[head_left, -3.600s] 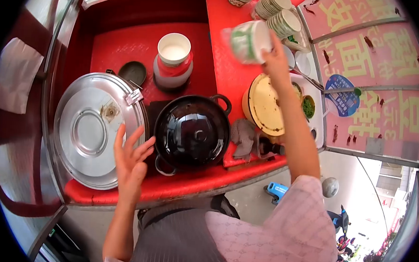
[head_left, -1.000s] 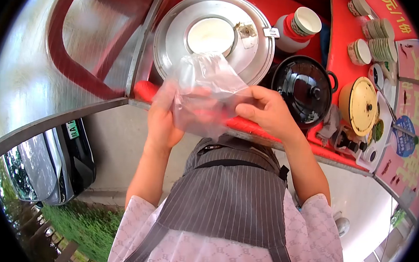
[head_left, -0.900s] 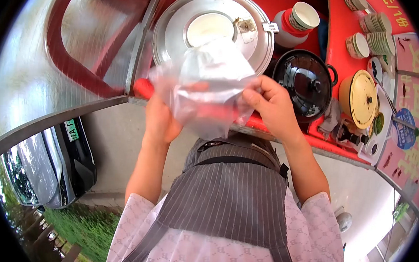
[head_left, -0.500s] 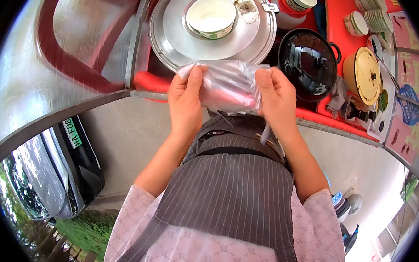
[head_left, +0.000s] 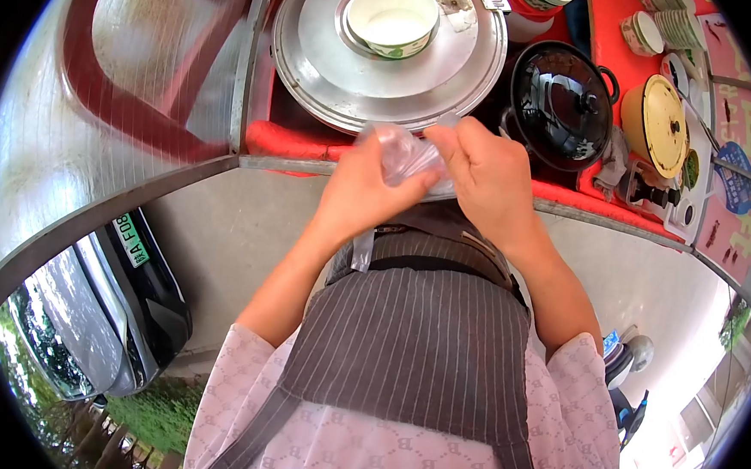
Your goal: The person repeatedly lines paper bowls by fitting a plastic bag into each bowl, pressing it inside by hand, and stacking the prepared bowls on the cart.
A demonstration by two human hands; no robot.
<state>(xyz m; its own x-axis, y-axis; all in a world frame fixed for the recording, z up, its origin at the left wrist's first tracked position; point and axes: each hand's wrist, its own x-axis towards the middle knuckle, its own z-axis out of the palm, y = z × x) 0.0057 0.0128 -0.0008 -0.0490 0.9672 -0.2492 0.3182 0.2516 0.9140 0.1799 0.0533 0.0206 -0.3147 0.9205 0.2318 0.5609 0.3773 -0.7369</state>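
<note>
"While the left hand and the right hand are held close together at the red counter edge, what is being grasped?"

"A clear plastic bag is gripped by both; it is bunched between them, and its film is pinched by the right thumb and fingers."

"And the left fingers?"

"They are curled about the bag's other side (their tips are blurred, so their exact placing cannot be told)."

"Where is the white paper bowl seen?"

"It is set upright on the large round metal lid, beyond the bag and apart from both hands."

"What is placed beside that lid?"

"To its right, a black lidded pot is seen, followed by a cream-yellow lidded pot."
</note>
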